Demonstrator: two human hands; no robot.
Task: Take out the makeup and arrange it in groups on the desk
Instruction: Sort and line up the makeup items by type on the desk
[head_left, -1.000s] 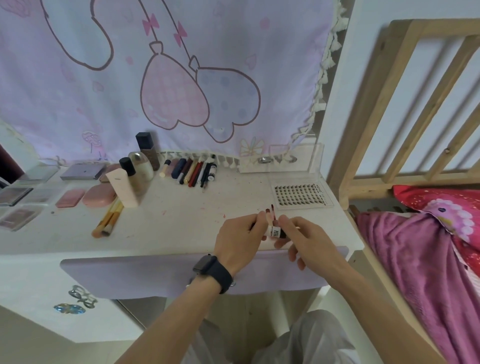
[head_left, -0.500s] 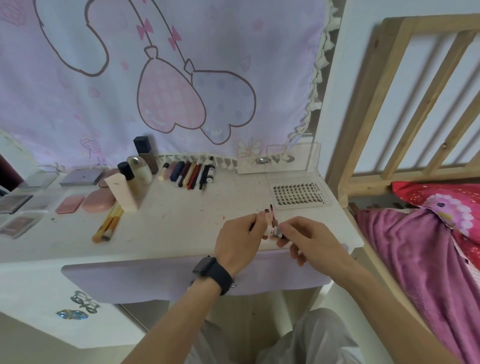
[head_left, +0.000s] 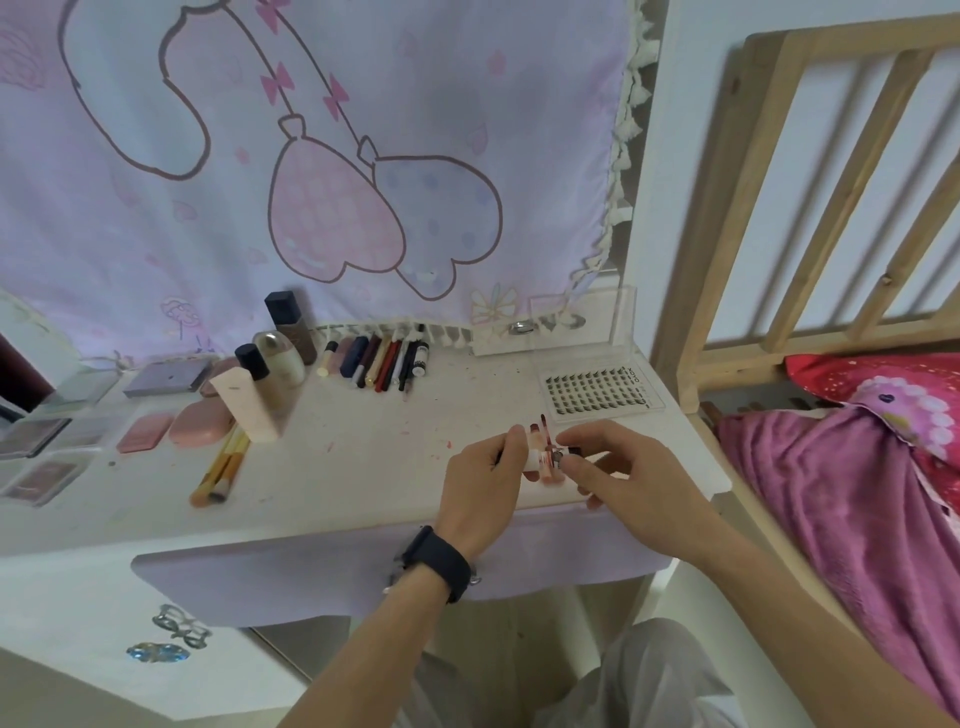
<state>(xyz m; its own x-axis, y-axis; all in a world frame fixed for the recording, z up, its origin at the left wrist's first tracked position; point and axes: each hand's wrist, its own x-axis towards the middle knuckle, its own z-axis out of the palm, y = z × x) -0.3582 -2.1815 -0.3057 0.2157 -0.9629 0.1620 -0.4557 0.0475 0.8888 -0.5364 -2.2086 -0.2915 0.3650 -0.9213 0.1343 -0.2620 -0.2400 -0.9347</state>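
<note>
At nine o'clock on the desk (head_left: 363, 467) lie flat palettes (head_left: 31, 436), with two pink compacts (head_left: 200, 421) just beside them. Past these, two brushes (head_left: 221, 467) lie side by side, pointing toward seven o'clock. A cluster of bottles (head_left: 278, 358) stands at eleven o'clock. A row of pencils and pens (head_left: 379, 358) lies packed together at twelve o'clock, against the hanging cloth.

The left hand (head_left: 483, 488), a dark band at its wrist, has its fingers curled round the lip tubes (head_left: 543, 457) above the desk's front edge at five o'clock. The tubes are small, with whitish and pink bodies and dark red tips that stick up toward twelve o'clock. There seem to be several bunched together, though blur hides the count. They sit at three o'clock of the left hand and at nine o'clock of the right hand (head_left: 634, 478), between the two. The right hand's thumb and forefinger pinch a dark end of the bunch.

A clear lash tray (head_left: 597, 389) lies flat on the desk at one o'clock of the hands, apart from them.
</note>
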